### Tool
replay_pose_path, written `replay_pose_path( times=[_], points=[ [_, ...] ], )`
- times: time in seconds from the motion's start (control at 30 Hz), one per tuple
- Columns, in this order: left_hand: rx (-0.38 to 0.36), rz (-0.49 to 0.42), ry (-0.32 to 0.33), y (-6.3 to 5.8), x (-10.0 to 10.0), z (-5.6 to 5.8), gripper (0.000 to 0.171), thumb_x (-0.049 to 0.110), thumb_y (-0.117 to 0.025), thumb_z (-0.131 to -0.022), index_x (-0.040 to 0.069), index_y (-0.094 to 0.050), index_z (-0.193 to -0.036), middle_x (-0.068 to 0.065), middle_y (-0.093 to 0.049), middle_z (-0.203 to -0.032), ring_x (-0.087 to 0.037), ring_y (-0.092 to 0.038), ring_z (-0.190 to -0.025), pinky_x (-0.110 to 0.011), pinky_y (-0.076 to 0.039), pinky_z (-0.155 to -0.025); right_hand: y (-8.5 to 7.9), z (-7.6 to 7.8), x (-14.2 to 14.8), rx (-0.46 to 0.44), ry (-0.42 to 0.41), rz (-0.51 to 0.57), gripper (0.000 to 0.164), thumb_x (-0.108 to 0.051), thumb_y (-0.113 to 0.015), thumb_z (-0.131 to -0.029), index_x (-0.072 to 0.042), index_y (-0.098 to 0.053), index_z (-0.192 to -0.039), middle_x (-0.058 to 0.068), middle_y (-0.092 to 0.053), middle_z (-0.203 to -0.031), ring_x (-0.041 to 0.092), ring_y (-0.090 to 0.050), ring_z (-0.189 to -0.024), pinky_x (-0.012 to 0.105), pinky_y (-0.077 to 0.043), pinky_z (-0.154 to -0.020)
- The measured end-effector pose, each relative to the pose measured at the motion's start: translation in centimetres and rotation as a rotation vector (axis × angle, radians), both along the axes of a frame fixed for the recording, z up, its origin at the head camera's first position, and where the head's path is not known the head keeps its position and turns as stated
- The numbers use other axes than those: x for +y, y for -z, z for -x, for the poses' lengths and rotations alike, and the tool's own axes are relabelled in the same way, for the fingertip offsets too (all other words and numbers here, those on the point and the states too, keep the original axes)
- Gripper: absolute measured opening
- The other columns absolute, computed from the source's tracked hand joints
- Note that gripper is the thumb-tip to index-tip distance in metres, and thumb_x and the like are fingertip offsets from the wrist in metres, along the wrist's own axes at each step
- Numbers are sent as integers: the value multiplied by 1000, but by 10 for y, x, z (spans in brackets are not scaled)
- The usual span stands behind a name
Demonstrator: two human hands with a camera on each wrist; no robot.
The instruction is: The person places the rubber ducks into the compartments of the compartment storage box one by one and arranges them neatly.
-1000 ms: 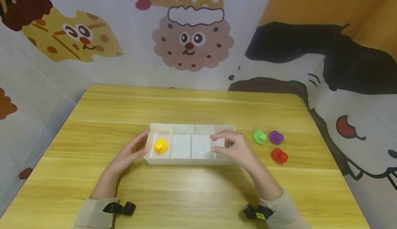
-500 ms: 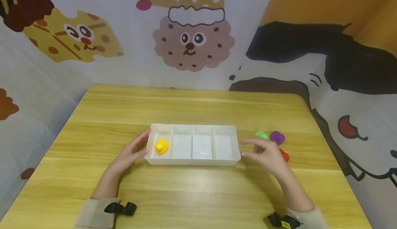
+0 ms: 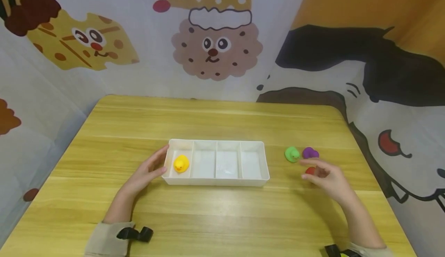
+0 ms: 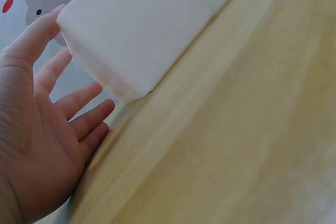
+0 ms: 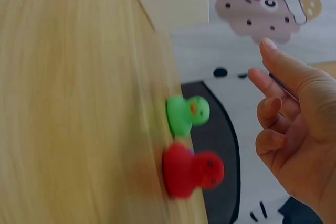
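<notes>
A white four-compartment tray [image 3: 227,182] stands mid-table, with a yellow rubber duck [image 3: 180,164] in its leftmost compartment. My left hand [image 3: 143,175] touches the tray's left end; in the left wrist view the thumb [image 4: 39,35] is at the rim corner and the other fingers extend loosely along the end wall. Over the red rubber duck [image 5: 191,171] hovers my right hand [image 3: 330,179], thumb and fingers apart and holding nothing. A green rubber duck [image 3: 292,154] sits left of that hand. Behind its fingers a purple rubber duck [image 3: 310,152] is partly hidden.
The wood-grain table [image 3: 215,218] carries everything. A cartoon-printed cloth [image 3: 146,83] hangs along its back and sides. Black wrist cameras [image 3: 135,234] are strapped over the sleeves.
My right hand has moved right, from above the tray's right end, past the green duck, to over the red duck. The left hand and the tray stay put.
</notes>
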State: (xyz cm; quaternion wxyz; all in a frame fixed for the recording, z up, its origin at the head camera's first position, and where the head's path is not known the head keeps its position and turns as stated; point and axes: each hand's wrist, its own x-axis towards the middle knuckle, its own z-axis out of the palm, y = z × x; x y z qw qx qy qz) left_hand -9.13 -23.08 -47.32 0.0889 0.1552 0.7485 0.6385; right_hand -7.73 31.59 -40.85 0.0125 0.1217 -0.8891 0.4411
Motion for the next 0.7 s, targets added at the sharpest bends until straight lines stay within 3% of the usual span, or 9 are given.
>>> replay_pose_path(
  times=[0.33, 0.7],
  points=[
    [0, 1, 1, 0, 0, 0, 63, 5, -55, -96, 9, -26, -152, -18, -24, -154, -40, -23, -137, -63, -15, -106, 7, -2, 36, -37, -3, -92, 40, -10, -76, -82, -4, -65, -120, 3, -53, -66, 14, -48, -56, 27, -40, -44],
    [0, 7, -3, -2, 1, 0, 63, 5, -56, -96, 8, -26, -152, -18, -24, -154, -40, -23, -137, -62, -15, -107, 23, -1, 65, -47, -14, -149, 41, -9, -77, -81, -4, -65, -119, 4, -56, -77, 11, -48, -58, 26, -40, -46]
  ],
)
